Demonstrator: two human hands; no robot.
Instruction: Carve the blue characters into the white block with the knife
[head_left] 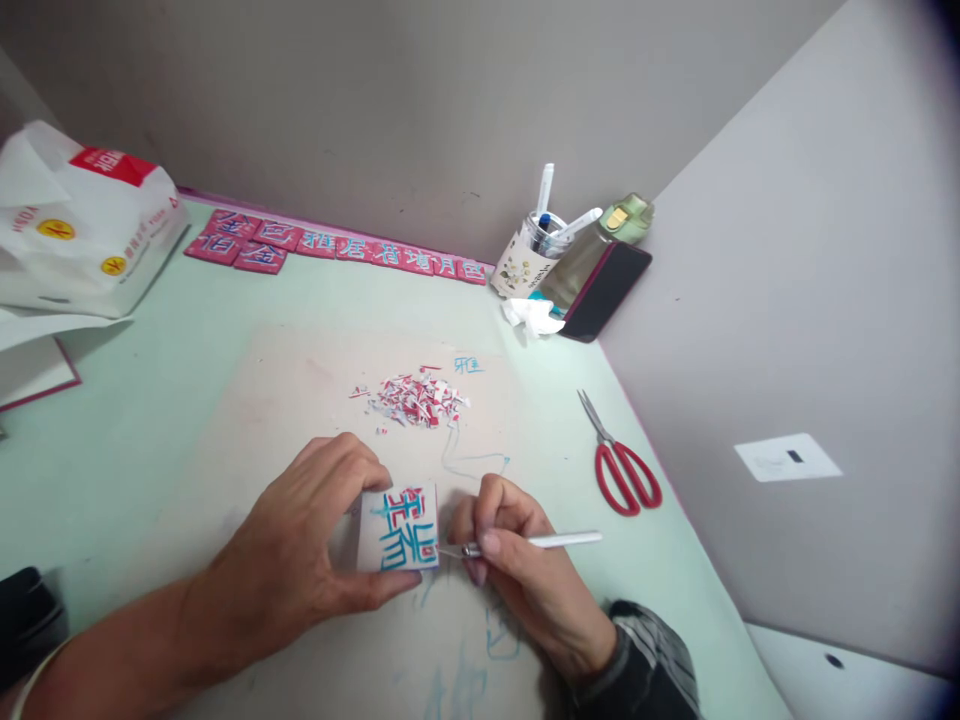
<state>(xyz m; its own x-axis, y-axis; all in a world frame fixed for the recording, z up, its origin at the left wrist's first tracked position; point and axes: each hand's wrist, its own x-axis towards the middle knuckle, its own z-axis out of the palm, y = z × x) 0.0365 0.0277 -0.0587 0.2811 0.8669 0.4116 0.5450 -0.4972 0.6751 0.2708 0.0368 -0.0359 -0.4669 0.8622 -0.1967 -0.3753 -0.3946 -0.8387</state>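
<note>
Pinching a small white block (397,527) at the table's (150,420) near middle, the left hand (300,560) steadied it while the right hand (517,560) gripped a white carving knife (540,543), its tip touching the block's right edge.

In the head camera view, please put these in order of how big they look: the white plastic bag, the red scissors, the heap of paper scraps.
1. White plastic bag with red print, clearly the largest.
2. Red-handled scissors and the heap of red and white paper scraps look about alike; I would not rank them.
</note>
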